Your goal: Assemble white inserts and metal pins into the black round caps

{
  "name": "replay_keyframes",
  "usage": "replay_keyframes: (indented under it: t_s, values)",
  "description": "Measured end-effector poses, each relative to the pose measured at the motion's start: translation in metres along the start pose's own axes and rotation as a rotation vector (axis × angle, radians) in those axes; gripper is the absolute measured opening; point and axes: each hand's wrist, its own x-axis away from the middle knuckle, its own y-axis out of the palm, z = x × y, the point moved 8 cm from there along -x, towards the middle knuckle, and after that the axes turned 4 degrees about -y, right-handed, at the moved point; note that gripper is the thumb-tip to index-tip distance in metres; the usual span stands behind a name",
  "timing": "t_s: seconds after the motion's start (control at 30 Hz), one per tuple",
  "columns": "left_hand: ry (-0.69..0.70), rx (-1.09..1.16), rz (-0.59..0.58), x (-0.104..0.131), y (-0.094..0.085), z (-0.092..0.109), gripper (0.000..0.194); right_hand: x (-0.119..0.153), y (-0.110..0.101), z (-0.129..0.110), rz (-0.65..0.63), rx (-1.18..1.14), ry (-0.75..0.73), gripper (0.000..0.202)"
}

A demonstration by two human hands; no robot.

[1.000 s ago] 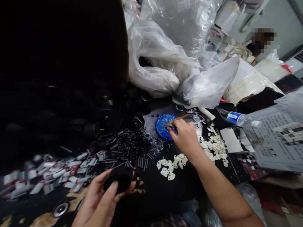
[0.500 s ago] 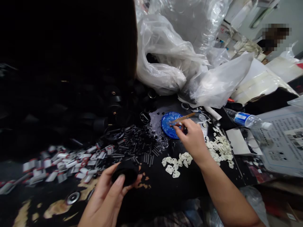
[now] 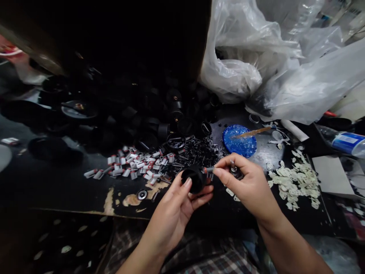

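Note:
A round black cup-like part (image 3: 194, 180) is held in my left hand (image 3: 182, 201), its dark opening facing up toward me. My right hand (image 3: 242, 179) pinches a small grey piece with a red band (image 3: 209, 170) at the right side of the black part. A small metal-tipped part (image 3: 234, 168) also sits within the fingers of my right hand. Behind the hands lie dark springs and small pieces (image 3: 196, 152). A pile of grey-white cylinders with red bands (image 3: 139, 163) spreads to the left. The blue round lid (image 3: 239, 141) carries a brown stick (image 3: 253, 132).
Cream-coloured flat pieces (image 3: 296, 180) lie at the right. Large clear plastic bags (image 3: 239, 76) stand at the back, with a bottle (image 3: 346, 142) at the right edge. Many black round parts (image 3: 154, 129) fill the back left. A metal ring (image 3: 142, 195) lies near the front edge.
The view has swung to the left. My right hand has left the blue lid and come beside the black part, now with a red-banded piece in its fingers. The stick rests on the lid.

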Motion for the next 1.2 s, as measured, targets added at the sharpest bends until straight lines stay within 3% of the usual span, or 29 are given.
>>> replay_keyframes:
  t_s: [0.23,0.43,0.53,0.67,0.83,0.93,1.0,1.13,1.2]
  values:
    - [0.347,-0.588,0.165,0.015,-0.011,0.024,0.023,0.004,0.003,-0.012,-0.103,0.160,-0.095,0.003]
    - [0.168,-0.353,0.123,0.013,-0.010,0.008,0.023,0.018,0.003,-0.029,-0.059,0.249,-0.333,0.003]
    - [0.088,-0.255,0.138,0.013,-0.011,0.003,0.023,0.016,0.004,-0.013,-0.150,0.118,-0.154,0.018]
    - [0.034,-0.265,0.107,0.017,-0.017,0.001,0.023,0.026,0.027,0.015,-0.470,-0.324,0.226,0.021]
    - [0.060,-0.414,0.067,0.027,-0.022,0.003,0.020,0.032,0.034,0.022,-0.472,-0.371,0.288,0.018]
    - [-0.024,-0.380,0.043,0.029,-0.023,-0.004,0.022,0.033,0.040,0.021,-0.488,-0.330,0.276,0.021]
    - [-0.048,-0.278,0.089,0.027,-0.027,-0.005,0.021,0.026,0.041,0.019,-0.451,-0.181,0.203,0.020]
    - [0.082,-0.095,0.178,0.023,-0.034,0.004,0.022,0.003,0.045,0.013,-0.285,0.583,-0.077,0.018]
    - [0.124,-0.065,0.191,0.022,-0.035,0.006,0.019,-0.003,0.056,0.014,-0.298,0.855,-0.165,0.015]
